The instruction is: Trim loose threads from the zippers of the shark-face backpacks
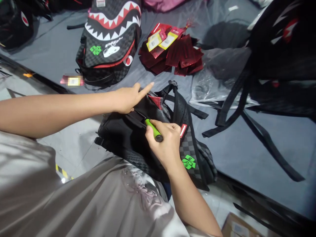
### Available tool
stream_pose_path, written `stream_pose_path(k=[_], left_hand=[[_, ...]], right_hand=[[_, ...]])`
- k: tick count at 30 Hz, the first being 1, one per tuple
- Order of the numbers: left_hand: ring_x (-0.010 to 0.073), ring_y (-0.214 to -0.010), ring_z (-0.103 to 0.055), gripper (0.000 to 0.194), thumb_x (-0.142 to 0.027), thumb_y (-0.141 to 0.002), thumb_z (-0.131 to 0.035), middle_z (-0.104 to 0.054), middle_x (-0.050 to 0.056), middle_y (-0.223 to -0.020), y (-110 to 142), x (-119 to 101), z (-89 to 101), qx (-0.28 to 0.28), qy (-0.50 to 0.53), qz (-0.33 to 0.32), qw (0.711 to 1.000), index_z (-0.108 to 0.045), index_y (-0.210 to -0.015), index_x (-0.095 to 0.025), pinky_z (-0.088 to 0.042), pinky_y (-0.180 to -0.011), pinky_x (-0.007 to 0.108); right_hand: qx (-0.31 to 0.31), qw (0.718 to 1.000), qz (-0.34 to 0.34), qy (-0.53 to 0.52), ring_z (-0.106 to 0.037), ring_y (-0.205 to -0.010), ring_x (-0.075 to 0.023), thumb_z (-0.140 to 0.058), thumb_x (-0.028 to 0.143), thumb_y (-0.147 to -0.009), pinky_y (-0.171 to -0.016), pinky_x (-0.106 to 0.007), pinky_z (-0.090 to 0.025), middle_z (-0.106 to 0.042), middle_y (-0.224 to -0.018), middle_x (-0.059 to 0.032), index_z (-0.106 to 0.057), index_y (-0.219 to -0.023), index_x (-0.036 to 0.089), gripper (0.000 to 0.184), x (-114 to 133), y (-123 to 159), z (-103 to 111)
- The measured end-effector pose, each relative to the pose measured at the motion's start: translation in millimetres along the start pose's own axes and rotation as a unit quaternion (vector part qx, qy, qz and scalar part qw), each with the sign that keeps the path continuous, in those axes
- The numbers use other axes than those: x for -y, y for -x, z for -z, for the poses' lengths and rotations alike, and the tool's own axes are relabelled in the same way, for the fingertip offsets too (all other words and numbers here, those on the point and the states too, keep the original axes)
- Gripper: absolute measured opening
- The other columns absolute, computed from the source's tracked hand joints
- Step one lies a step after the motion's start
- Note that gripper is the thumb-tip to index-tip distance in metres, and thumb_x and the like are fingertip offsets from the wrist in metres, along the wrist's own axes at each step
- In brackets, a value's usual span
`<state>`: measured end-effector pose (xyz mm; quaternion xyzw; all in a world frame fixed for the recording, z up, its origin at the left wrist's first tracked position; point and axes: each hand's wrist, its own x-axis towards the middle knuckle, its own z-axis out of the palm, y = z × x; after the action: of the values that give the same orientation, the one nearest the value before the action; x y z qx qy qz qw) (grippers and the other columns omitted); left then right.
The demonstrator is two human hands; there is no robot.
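"Black checkered backpack point(130, 135): near side, middle, at the table point(237, 148) edge. Progress?"

"Left to right. Far left, shark-mouth backpack point(108, 39), no hand on it. Left hand point(127, 98) at the near backpack's upper edge, one finger pointing out; can't tell whether it pinches anything."

"Next?"

"Green-handled tool point(153, 129), shaft toward the left hand, tip hidden. Right hand point(167, 138) wrapped tight round the handle."

"So, done?"

"Mid-work, I'd judge: tool's at the backpack, nothing shows it finished. What's left, can't tell."

"Rest?"

"Far middle, dark red hang tags point(172, 54) heaped, untouched. Rightward, clear plastic bag point(209, 89), then another black backpack point(283, 65), also untouched."
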<state>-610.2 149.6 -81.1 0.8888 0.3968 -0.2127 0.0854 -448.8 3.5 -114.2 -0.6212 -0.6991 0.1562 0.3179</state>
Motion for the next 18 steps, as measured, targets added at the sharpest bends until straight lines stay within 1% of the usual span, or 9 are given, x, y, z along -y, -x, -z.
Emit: stream_pose_path(k=[4,8,10,14,18], left_hand=[[0.0269,-0.104,-0.064,0.115,-0.021,-0.08,-0.064,-0.034,0.02,-0.152,-7.0,9.7,6.7,0.032,0.035,-0.038,0.998,0.022,-0.157,-0.028,-0.049,-0.082,0.032],[0.0261,-0.104,-0.064,0.112,-0.015,-0.078,-0.061,-0.029,0.022,-0.156,-14.5,11.5,13.4,0.071,0.044,-0.041,0.996,0.016,-0.159,-0.025,-0.049,-0.081,0.031],[0.0268,-0.105,-0.064,0.109,-0.016,-0.079,-0.06,-0.031,0.022,-0.155,-16.6,10.8,12.8,0.065,0.046,-0.039,0.996,0.012,-0.16,-0.025,-0.049,-0.082,0.032],[0.0281,-0.105,-0.064,0.103,-0.019,-0.082,-0.06,-0.04,0.02,-0.147,-17.6,11.4,5.9,0.016,0.053,-0.042,0.998,0.006,-0.161,-0.025,-0.049,-0.08,0.033],[0.0276,-0.104,-0.065,0.102,-0.019,-0.082,-0.06,-0.041,0.02,-0.145,-17.9,14.5,0.8,0.002,0.06,-0.049,0.997,0.004,-0.161,-0.025,-0.049,-0.079,0.032]], right_hand=[[0.011,0.999,0.024,-0.04,-0.073,-0.089,-0.0196,-0.059,0.028,-0.093,-0.087,-0.038,-0.041,-0.079,-0.101,-0.0044,-0.072,-0.106,0.019,0.021,2.8,-10.9,-10.5],[0.026,0.999,0.018,-0.043,-0.074,-0.092,-0.0208,-0.058,0.03,-0.093,-0.086,-0.037,-0.043,-0.079,-0.103,-0.0062,-0.072,-0.11,0.018,0.025,2.2,-20.1,-23.8],[0.026,0.999,0.008,-0.032,-0.074,-0.091,-0.0215,-0.058,0.031,-0.093,-0.086,-0.038,-0.043,-0.079,-0.101,-0.0066,-0.072,-0.11,0.018,0.026,1.3,-22.8,-29.5],[0.021,0.999,0.002,-0.027,-0.073,-0.09,-0.0214,-0.057,0.031,-0.094,-0.085,-0.038,-0.044,-0.079,-0.101,-0.0076,-0.072,-0.11,0.018,0.026,1.8,-24.6,-36.7],[0.007,1.0,-0.003,0.01,-0.073,-0.09,-0.0215,-0.056,0.03,-0.094,-0.085,-0.038,-0.044,-0.078,-0.104,-0.0085,-0.071,-0.111,0.018,0.026,5.6,-23.7,-38.4]])
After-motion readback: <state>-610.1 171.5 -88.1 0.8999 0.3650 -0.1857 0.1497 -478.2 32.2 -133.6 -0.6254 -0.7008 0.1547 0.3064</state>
